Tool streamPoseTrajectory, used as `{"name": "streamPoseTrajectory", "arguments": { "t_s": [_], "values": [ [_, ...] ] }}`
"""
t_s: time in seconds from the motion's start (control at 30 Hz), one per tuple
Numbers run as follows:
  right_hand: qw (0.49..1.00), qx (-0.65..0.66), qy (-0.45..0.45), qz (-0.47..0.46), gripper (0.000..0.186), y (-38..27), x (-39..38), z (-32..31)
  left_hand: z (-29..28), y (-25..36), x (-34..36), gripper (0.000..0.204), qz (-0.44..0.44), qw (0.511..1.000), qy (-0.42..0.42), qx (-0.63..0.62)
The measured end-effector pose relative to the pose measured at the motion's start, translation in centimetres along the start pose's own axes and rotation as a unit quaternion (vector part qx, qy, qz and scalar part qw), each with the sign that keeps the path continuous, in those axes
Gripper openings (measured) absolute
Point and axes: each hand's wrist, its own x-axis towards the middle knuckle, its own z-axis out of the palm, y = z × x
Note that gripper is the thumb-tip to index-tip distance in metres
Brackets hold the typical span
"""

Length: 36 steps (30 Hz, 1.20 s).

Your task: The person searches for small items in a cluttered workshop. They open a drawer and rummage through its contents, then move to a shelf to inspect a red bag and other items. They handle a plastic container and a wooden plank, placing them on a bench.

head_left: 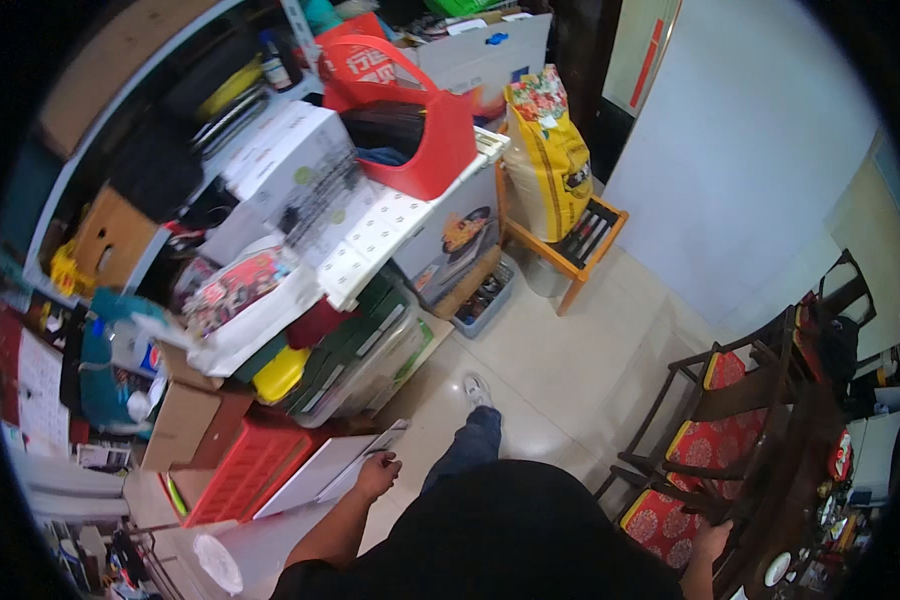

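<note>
My left hand [378, 472] hangs beside flat white boards [320, 475] leaning by a red plastic crate [232, 460], its fingers loosely bent and apart with nothing visible in them; whether it touches the boards I cannot tell. My right hand [708, 540] is low at the right, beside dark wooden chairs with red patterned seats [660, 530]; its fingers are mostly hidden and its contact with the chair is unclear. A rolled translucent item [225, 555] lies below my left forearm. My foot in a white shoe [476, 390] stands on the tiled floor [550, 400].
A cluttered shelf with a white perforated board [370, 245], red basket [430, 165], boxes [290, 170] and plastic bins [355, 355] fills the left. Ahead are a yellow sack [550, 165] on a wooden stool [575, 270] and a white panel [720, 150]. A crowded dark table [800, 510] is right.
</note>
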Motion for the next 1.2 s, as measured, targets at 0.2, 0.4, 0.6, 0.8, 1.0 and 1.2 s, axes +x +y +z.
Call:
{"name": "streamPoseTrajectory", "arguments": {
  "t_s": [0.2, 0.4, 0.6, 0.8, 1.0, 1.2],
  "values": [
    [0.983, -0.101, -0.024, 0.153, 0.048, -6.1, -1.9, -2.6, -1.0, 11.3, 10.3, 0.036, 0.080, 0.983, 0.010, 0.165],
    [0.955, -0.176, -0.018, 0.239, 0.047, -13.5, -1.1, -0.1, -1.7, 27.9, 15.7, 0.040, 0.201, 0.972, -0.027, 0.118],
    [0.972, 0.040, -0.179, -0.149, 0.045, -28.3, 1.2, 4.4, -2.7, 35.9, 17.1, 0.037, 0.172, 0.984, -0.046, -0.013],
    [0.882, 0.212, -0.274, -0.320, 0.046, -48.8, 5.6, 3.0, -3.4, 37.4, 15.8, 0.036, 0.166, 0.978, 0.007, -0.124],
    [0.808, 0.263, -0.386, -0.359, 0.042, -69.7, 5.6, -3.1, -4.3, 41.1, 13.8, 0.037, 0.148, 0.951, 0.116, -0.244],
    [0.550, 0.412, -0.482, -0.544, 0.034, -90.6, 2.2, -13.0, -3.0, 49.6, 12.9, 0.033, 0.194, 0.886, 0.254, -0.336]
  ]
}}
